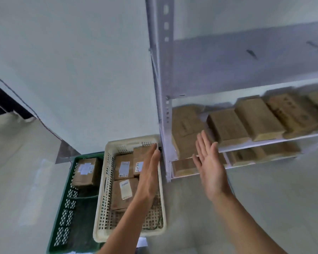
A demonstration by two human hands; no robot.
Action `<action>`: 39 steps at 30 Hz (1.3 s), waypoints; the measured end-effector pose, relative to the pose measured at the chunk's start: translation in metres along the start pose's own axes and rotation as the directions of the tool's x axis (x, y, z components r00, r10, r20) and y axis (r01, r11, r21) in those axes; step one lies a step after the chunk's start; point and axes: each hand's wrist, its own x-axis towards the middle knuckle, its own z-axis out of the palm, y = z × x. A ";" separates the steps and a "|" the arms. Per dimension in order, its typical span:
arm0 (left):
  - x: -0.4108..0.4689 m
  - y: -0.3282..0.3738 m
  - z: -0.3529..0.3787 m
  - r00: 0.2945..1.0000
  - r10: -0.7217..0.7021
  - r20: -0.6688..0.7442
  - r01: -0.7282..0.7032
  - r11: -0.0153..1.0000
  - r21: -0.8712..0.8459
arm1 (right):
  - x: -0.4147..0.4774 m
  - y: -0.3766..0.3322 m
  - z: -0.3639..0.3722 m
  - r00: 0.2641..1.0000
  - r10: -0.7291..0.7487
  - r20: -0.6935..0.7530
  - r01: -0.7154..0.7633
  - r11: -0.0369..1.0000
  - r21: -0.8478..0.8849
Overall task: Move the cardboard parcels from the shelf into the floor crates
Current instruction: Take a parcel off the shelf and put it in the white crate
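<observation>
Bare-armed, left hand (148, 176) and right hand (210, 167) stretch out, fingers straight and empty (palms facing, probably to clamp a box), toward brown cardboard parcels (226, 125) on the pale metal shelf (264, 142) at three o'clock, cream perforated plastic crate (104, 189) at seven.

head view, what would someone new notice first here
Two open hands reach forward in the middle, the left hand seen over the white crate and the right hand in front of the metal shelf. Brown cardboard parcels line the shelf at right. At lower left, the white crate holds three labelled parcels, and the green crate beside it holds one.
</observation>
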 end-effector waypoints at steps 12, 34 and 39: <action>-0.103 0.097 0.191 0.970 0.093 0.223 -0.101 0.995 0.024 | -0.119 -0.170 -0.181 0.978 -0.183 -0.104 0.180 0.983 -0.033; 0.032 0.099 0.560 0.867 -0.234 0.441 0.224 0.972 0.077 | 0.003 -0.273 -0.518 0.890 0.019 -0.456 -0.043 0.998 -0.044; 0.057 0.112 0.611 0.847 -0.249 0.471 0.229 0.968 0.099 | 0.044 -0.294 -0.575 0.888 0.013 -0.460 -0.054 0.996 -0.075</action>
